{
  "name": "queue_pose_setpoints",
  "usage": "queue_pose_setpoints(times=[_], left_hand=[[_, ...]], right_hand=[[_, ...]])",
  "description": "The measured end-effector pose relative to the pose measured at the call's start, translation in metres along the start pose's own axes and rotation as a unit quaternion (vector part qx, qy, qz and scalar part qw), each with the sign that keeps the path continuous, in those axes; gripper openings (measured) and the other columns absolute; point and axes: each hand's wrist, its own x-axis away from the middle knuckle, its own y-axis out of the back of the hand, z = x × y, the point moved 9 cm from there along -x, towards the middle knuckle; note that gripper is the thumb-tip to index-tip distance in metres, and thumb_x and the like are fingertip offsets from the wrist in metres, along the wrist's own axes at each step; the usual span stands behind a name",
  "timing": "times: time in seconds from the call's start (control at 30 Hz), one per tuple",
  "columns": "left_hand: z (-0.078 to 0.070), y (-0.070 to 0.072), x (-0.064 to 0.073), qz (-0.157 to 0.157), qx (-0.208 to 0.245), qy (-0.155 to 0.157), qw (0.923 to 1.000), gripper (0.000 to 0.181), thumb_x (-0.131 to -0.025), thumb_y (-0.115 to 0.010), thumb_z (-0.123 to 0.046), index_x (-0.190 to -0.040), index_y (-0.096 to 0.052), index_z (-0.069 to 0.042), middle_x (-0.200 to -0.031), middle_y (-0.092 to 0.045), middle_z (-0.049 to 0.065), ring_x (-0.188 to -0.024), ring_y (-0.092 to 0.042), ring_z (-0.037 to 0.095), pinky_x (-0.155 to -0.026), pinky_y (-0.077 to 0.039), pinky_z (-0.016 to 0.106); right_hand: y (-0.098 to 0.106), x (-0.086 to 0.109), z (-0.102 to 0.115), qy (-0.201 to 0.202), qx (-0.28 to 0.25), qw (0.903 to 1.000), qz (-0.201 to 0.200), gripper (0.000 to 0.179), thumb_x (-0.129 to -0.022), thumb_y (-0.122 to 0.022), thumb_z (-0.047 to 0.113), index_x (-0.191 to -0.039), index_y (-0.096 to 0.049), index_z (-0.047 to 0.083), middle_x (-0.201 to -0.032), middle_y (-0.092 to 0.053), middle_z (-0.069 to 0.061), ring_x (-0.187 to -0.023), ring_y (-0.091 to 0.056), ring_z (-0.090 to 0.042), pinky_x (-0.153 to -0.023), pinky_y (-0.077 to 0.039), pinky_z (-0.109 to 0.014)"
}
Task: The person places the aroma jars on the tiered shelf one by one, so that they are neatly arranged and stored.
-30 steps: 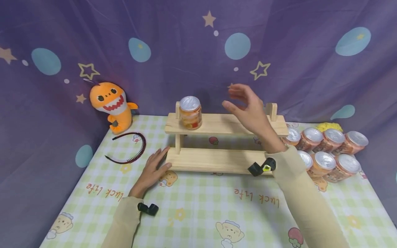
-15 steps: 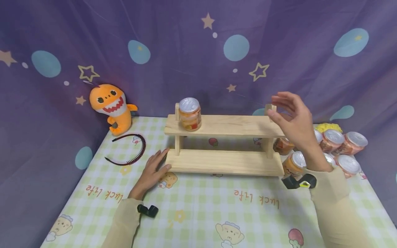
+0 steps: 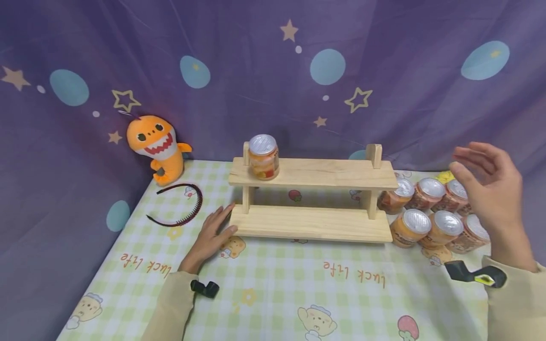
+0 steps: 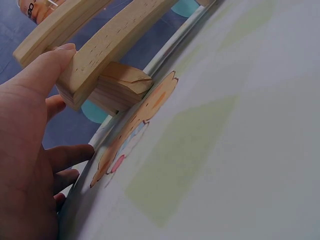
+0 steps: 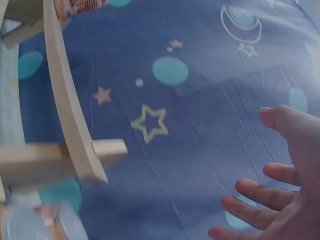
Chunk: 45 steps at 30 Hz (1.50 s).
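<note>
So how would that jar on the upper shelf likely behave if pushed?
The jar would probably slide before tipping, standing upright on a broad base. Its round side suggests it could roll if knocked over; that smooth-looking side may be slippery.

From the near left, the left arm (image 3: 170,303) is reaching in low, the left hand (image 3: 209,239) pointing its fingers (image 3: 223,215) toward the far right. Over on the right I'm seeing the right hand (image 3: 496,192) hovering, 4 fingers (image 5: 267,194) curving loosely, thumb (image 5: 282,120) standing apart.

Shelf (image 3: 313,222): pale wood grain;
Jars (image 3: 432,240) near the right hand (image 3: 496,194): orange and silver;
Surface (image 3: 275,284): green-white check;
Curtain (image 3: 256,94): purple, teal ovals, pale stars;
Plush (image 3: 159,146): orange, white
</note>
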Motion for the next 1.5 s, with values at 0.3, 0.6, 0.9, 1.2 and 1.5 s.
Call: queue_pose_setpoints(times=[0.3,0.6,0.9,1.2,1.5], left_hand=[[0.000,-0.002,0.000,-0.001,-0.002,0.000,1.0000,0.065,-0.099,-0.060,-0.033,-0.158,-0.033,-0.025,-0.165,-0.033,0.009,-0.155,-0.019,0.042,-0.126,-0.003,0.062],[-0.003,-0.001,0.000,-0.001,-0.001,-0.008,1.0000,0.065,-0.099,-0.059,-0.034,-0.158,-0.033,-0.024,-0.165,-0.033,0.009,-0.155,-0.019,0.042,-0.127,-0.002,0.061],[-0.001,0.001,0.001,-0.006,-0.002,-0.007,1.0000,0.065,-0.099,-0.059,-0.033,-0.158,-0.033,-0.024,-0.165,-0.033,0.010,-0.154,-0.019,0.043,-0.126,-0.003,0.063],[0.002,0.001,0.002,-0.004,-0.004,0.003,1.0000,0.065,-0.099,-0.059,-0.035,-0.158,-0.033,-0.027,-0.165,-0.033,0.008,-0.155,-0.018,0.041,-0.126,-0.005,0.063],[-0.001,0.002,0.002,-0.005,0.003,-0.001,1.0000,0.065,-0.099,-0.059,-0.034,-0.158,-0.033,-0.025,-0.165,-0.034,0.008,-0.155,-0.018,0.041,-0.126,-0.004,0.063]], right_hand=[[0.047,0.012,-0.059,-0.128,0.075,0.9886,-0.026,0.053,-0.100,-0.060,0.015,-0.149,-0.042,0.021,-0.124,-0.055,0.029,-0.123,-0.053,0.007,-0.105,-0.038,-0.002],[0.086,0.028,-0.108,-0.117,0.041,0.9877,-0.096,0.040,-0.098,-0.062,0.009,-0.135,-0.054,0.021,-0.110,-0.059,0.032,-0.108,-0.056,0.014,-0.098,-0.041,0.001],[0.100,0.048,-0.159,-0.113,0.072,0.9899,-0.047,0.047,-0.098,-0.060,0.005,-0.141,-0.049,0.020,-0.117,-0.057,0.033,-0.111,-0.053,0.016,-0.104,-0.037,0.001],[0.089,0.066,-0.193,-0.089,0.059,0.9938,0.033,0.051,-0.100,-0.055,0.004,-0.144,-0.047,0.028,-0.117,-0.050,0.040,-0.106,-0.046,0.022,-0.096,-0.033,0.006],[0.077,0.088,-0.195,-0.141,0.098,0.9815,0.084,0.061,-0.102,-0.055,0.009,-0.156,-0.032,0.024,-0.157,-0.039,0.011,-0.129,-0.040,0.016,-0.077,-0.037,0.009]])
